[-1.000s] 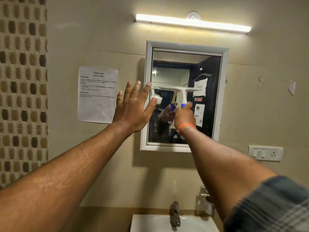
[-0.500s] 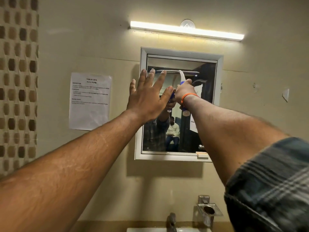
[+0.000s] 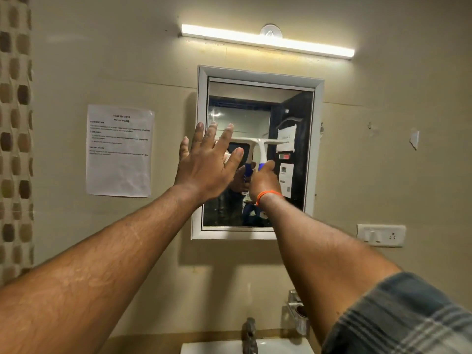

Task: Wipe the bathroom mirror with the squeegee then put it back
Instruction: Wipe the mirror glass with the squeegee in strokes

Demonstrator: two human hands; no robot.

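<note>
The left hand (image 3: 207,166) is raised flat with its fingers spread wide, empty, over the left edge of the mirror (image 3: 258,103); whether the palm touches the frame cannot be told. Just to its right, the right hand (image 3: 265,181), with an orange band at the wrist, is closed round the blue grip of the squeegee (image 3: 261,149). The white blade lies level across the middle of the glass, with the handle pointing down into the fist.

A printed sheet (image 3: 119,150) is stuck to the beige wall left of the mirror, beside a strip of brown mosaic tile. A lit tube light (image 3: 268,42) runs above the mirror, a tap (image 3: 249,335) and white basin sit below it, and a switch plate (image 3: 381,235) is on the right.

Half a second ago the blade was up near the mirror's top edge; it now sits lower, at mid-height, and both hands have dropped with it.
</note>
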